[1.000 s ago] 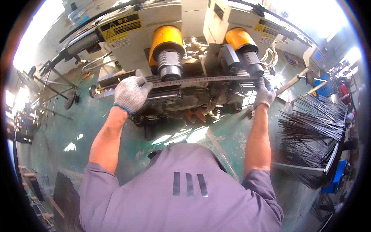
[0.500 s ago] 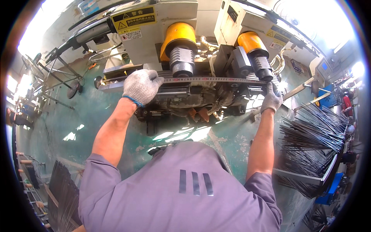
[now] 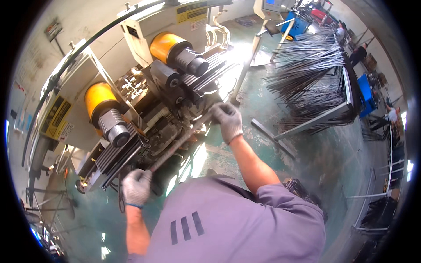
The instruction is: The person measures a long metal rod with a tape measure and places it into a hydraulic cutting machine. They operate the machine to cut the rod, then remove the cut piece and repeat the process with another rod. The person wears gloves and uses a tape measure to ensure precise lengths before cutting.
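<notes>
A tape measure's pale blade (image 3: 179, 143) runs taut and slanting between my two gloved hands, blurred by motion. My left hand (image 3: 137, 187), in a light knit glove, is closed at the blade's nearer, lower end. Whatever lies inside that fist, such as the tape's case, is hidden. At the far end, my right hand (image 3: 227, 121), in a greyer glove, has its fingers closed round the blade. Both hands are in front of the machine, away from its left spindle (image 3: 115, 127) and right spindle (image 3: 190, 61), each with a yellow collar.
Long thin metal rods (image 3: 307, 65) lie heaped in a rack (image 3: 315, 118) on the right. A square metal bar (image 3: 274, 138) rests on the green floor. Beside the machine stands a post (image 3: 247, 72) under a control box (image 3: 268, 6). Other people are in the far right background.
The view has swung to the right. Both hands have come off the machine's spindles toward me, carrying the tape measure, which now slants instead of lying across the spindle ends.
</notes>
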`<state>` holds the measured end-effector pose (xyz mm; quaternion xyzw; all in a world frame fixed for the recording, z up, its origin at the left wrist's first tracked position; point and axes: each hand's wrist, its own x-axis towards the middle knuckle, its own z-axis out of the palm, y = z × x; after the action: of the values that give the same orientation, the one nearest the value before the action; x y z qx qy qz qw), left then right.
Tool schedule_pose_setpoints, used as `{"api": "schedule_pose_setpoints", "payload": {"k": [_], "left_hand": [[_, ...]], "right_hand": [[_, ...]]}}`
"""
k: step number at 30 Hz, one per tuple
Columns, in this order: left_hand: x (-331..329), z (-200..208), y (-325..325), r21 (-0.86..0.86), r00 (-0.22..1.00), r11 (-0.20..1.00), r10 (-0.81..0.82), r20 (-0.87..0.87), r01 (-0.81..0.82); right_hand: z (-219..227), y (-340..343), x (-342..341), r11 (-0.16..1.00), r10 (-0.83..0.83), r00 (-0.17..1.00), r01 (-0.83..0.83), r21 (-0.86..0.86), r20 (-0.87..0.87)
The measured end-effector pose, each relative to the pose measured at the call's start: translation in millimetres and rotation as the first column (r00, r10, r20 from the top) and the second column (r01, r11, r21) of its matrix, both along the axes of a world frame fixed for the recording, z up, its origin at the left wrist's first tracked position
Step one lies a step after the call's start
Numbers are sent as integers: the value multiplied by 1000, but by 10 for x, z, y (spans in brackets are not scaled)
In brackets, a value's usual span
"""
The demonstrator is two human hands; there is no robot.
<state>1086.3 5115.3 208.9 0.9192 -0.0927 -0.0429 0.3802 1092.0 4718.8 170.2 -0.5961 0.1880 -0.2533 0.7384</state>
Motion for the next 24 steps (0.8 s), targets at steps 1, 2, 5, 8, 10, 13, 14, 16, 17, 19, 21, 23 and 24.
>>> {"api": "schedule_pose_setpoints", "payload": {"k": [1, 2, 5, 8, 10, 13, 14, 16, 17, 19, 21, 23, 24], "left_hand": [[-67, -122, -91, 5, 1000, 1000, -20, -10, 20], [-140, -95, -247, -23, 991, 1000, -13, -130, 10], [-184, -262, -450, -76, 977, 989, -137, -164, 126], [-152, -131, -697, -92, 963, 976, -209, -171, 195], [-77, -44, -818, -94, 950, 964, -263, -170, 250], [8, 160, -1078, -186, 930, 933, -336, -150, 308], [19, 187, -1168, -189, 938, 937, -320, -135, 292], [37, 226, -1350, -201, 953, 944, -285, -103, 261], [56, 265, -1443, -252, 953, 939, -274, -132, 235], [109, 287, -1627, -188, 959, 947, -276, -69, 259], [181, 281, -1856, -141, 957, 946, -286, 49, 290], [301, 287, -2176, -78, 934, 942, -310, 180, 327], [353, 265, -2326, -102, 929, 940, -297, 222, 325]], "right_hand": [[-6, 100, -142, 991, 23, 1000, -22, 136, -5], [-2, 183, -270, 988, 15, 1000, -11, 156, -27], [72, 334, -547, 982, 6, 997, 9, 190, -78], [71, 430, -703, 984, 48, 993, -29, 173, -106], [91, 512, -781, 981, 147, 985, -133, 141, -96], [142, 724, -852, 919, 393, 898, -391, 53, -197], [166, 782, -854, 884, 457, 857, -467, 16, -240], [235, 728, -860, 861, 459, 839, -501, -84, -293], [240, 646, -842, 853, 451, 841, -505, -132, -299], [183, 449, -821, 877, 422, 872, -462, -133, -249], [127, 179, -819, 922, 376, 908, -387, -25, -183], [108, -158, -814, 948, 315, 933, -319, 6, -175], [101, -269, -816, 947, 319, 933, -319, 24, -164]]}}
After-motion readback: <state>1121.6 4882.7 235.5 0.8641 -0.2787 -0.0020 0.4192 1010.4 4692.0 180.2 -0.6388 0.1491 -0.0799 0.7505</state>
